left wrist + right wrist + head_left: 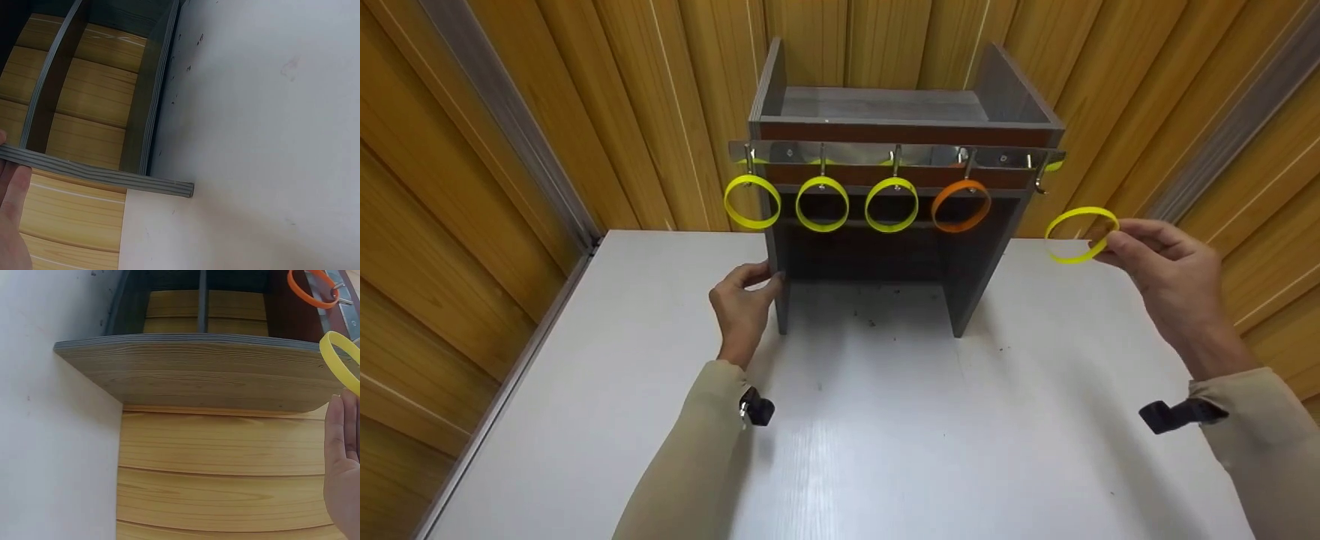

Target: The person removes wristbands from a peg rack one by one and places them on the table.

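A grey wooden shelf point(986, 247) stands on the white table, with a metal hook rail point(862, 154) across its front. In the head view my left hand point(744, 304) grips the edge of its left side panel, thumb on one face and fingers on the other. My right hand point(1166, 274) pinches a yellow ring point(1081, 211) between thumb and fingers, to the right of the shelf and apart from it. Three yellow rings point(823, 229) and an orange ring point(961, 227) hang from the rail's hooks. At the rail's right end is another hook point(1039, 183).
The white table point(877, 450) extends in front of the shelf and to both sides, with small dark specks on it. Wood-plank walls point(690, 112) rise behind and beside it. A metal strip point(510, 390) runs along the table's left edge.
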{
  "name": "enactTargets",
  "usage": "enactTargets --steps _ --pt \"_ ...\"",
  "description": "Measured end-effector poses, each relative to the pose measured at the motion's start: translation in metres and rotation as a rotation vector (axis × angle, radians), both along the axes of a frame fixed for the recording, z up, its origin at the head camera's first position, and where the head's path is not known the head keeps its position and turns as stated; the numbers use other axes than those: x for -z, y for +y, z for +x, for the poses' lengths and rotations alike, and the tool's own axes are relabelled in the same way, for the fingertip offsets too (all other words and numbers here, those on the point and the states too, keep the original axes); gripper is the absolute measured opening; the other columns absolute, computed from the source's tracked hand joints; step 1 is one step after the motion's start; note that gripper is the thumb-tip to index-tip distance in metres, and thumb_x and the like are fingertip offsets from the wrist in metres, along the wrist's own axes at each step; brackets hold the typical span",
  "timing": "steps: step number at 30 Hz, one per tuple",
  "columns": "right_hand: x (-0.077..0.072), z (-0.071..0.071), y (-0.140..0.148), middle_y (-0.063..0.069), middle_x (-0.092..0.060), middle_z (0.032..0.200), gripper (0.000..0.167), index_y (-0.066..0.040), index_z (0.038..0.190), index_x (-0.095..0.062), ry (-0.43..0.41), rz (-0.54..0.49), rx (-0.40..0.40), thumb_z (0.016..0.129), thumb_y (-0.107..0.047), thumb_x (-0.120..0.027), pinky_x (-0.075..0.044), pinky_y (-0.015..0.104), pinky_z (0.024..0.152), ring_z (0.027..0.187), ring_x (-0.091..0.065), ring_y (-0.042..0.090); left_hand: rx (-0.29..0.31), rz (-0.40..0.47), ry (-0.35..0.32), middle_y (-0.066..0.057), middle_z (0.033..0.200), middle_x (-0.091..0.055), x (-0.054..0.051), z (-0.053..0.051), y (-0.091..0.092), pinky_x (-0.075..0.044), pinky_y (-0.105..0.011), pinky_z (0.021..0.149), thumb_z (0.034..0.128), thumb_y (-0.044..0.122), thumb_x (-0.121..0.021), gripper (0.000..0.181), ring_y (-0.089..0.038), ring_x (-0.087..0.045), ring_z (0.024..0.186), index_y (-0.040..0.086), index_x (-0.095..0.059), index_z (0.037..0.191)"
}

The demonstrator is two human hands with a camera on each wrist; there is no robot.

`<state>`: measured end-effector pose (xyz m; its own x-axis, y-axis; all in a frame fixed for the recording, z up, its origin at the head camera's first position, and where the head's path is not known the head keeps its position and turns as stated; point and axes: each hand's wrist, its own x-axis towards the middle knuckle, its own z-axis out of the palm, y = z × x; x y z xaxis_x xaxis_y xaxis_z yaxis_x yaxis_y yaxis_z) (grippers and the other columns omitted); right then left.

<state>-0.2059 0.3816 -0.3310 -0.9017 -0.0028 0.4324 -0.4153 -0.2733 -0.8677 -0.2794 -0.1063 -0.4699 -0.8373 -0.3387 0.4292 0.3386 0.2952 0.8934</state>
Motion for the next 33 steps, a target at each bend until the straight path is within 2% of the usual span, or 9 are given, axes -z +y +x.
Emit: enactTargets --steps 4,8,12,17,28,33 --pt "0.015 -0.002 0.002 0.020 -0.076 0.112 0.024 0.022 0.123 -0.061 -0.035 0.066 0.069 0.101 0.013 -0.062 -0.058 0.036 0.092 0.100 -0.077 0.027 -0.002 -0.002 0.008 -0.008 0.099 -0.080 0.000 0.000 0.000 -0.060 -0.022 0.077 0.0854 -0.002 -0.087 0.018 -0.023 -0.076 0.095 0.001 -0.081 0.102" --pt "0.030 -0.007 0.006 0.018 -0.077 0.110 0.024 0.019 0.123 -0.064 -0.092 0.091 0.107 0.100 0.010 -0.065 -0.059 0.035 0.091 0.099 -0.077 0.025 -0.005 -0.009 0.014 -0.009 0.099 -0.080 0.000 0.001 0.000 -0.061 -0.023 0.077 0.0855 -0.002 -0.086 0.019 -0.024 -0.076 0.095 0.001 -0.081 0.103" --pt "0.046 -0.011 0.010 0.016 -0.078 0.110 0.024 0.016 0.123 -0.065 -0.131 0.103 0.105 0.100 0.008 -0.068 -0.059 0.035 0.090 0.099 -0.077 0.023 -0.001 0.000 0.010 -0.009 0.099 -0.079 -0.001 0.001 0.000 -0.061 -0.023 0.077 0.0857 -0.003 -0.086 0.019 -0.024 -0.076 0.096 0.001 -0.081 0.104" --pt "0.066 -0.015 0.013 0.013 -0.079 0.109 0.027 0.013 0.123 -0.067 -0.180 0.178 0.144 0.099 0.003 -0.073 -0.059 0.033 0.088 0.098 -0.078 0.020 0.006 0.012 0.013 -0.008 0.099 -0.079 -0.001 0.002 0.000 -0.060 -0.022 0.076 0.0861 -0.002 -0.086 0.019 -0.024 -0.076 0.096 0.001 -0.081 0.104" --pt "0.099 -0.020 0.011 0.011 -0.079 0.112 0.034 0.010 0.125 -0.067 -0.299 0.256 0.161 0.099 -0.008 -0.077 -0.058 0.029 0.091 0.099 -0.078 0.017 -0.005 -0.002 0.021 -0.009 0.099 -0.080 0.002 0.001 0.000 -0.061 -0.023 0.075 0.0856 -0.005 -0.085 0.018 -0.025 -0.077 0.095 0.000 -0.081 0.102" --pt "0.115 -0.024 0.011 0.010 -0.079 0.110 0.037 0.013 0.126 -0.065 -0.341 0.236 0.157 0.098 -0.009 -0.078 -0.058 0.030 0.091 0.098 -0.078 0.018 -0.009 -0.004 0.010 -0.009 0.099 -0.080 0.001 0.001 0.001 -0.062 -0.026 0.078 0.0857 -0.003 -0.086 0.018 -0.024 -0.076 0.096 0.000 -0.081 0.103"
